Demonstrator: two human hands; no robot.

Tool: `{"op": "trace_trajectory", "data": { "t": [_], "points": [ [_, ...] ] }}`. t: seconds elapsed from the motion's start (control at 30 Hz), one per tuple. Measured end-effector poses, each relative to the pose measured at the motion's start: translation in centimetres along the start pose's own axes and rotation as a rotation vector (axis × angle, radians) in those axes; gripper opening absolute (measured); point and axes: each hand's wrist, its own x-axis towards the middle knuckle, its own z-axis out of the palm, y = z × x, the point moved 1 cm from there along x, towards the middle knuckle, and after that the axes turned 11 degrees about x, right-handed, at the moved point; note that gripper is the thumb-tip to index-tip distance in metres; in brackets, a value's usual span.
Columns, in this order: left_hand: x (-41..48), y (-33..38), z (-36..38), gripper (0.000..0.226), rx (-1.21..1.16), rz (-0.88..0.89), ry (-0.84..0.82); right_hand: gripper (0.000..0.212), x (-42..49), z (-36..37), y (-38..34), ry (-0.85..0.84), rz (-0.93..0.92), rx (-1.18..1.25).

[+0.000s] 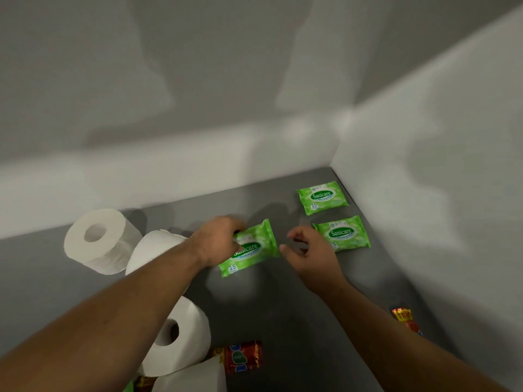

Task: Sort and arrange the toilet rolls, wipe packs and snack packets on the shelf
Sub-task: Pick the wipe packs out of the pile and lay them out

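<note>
Toilet rolls (102, 240) lie left of the grip. The left hand (219, 240) clasps a green wipe pack (254, 251) by its left end, over the grey shelf (283, 306). Just right of it the right hand (310, 253) hangs loosely curled, holding nothing. Beyond it, two more wipe packs (322, 198) lie flat near the corner.
</note>
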Motion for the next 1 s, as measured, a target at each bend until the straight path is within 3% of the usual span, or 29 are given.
{"op": "trace_trajectory", "data": {
  "t": [0.2,0.4,0.57,0.8,1.0],
  "points": [
    [1.4,1.4,-2.3,0.04,-0.121,0.034,0.062,0.027,2.0,0.3,-2.0,-0.134,-0.116,0.013],
    [1.1,0.5,-1.7,0.063,-0.277,-0.096,0.321,0.025,6.4,-0.5,-1.6,-0.057,-0.04,-0.102],
    [-0.6,-1.3,-0.8,0.063,-0.232,-0.147,0.293,0.02,11.3,-0.3,0.3,0.015,0.075,-0.223],
    [-2.9,-2.4,0.8,0.052,-0.227,-0.143,0.303,0.016,13.5,1.0,2.1,-0.046,0.031,-0.542],
    [-4.8,-2.1,1.0,0.047,-0.227,-0.127,0.345,0.029,13.0,2.0,1.9,-0.181,-0.027,-0.896]
  ]
}}
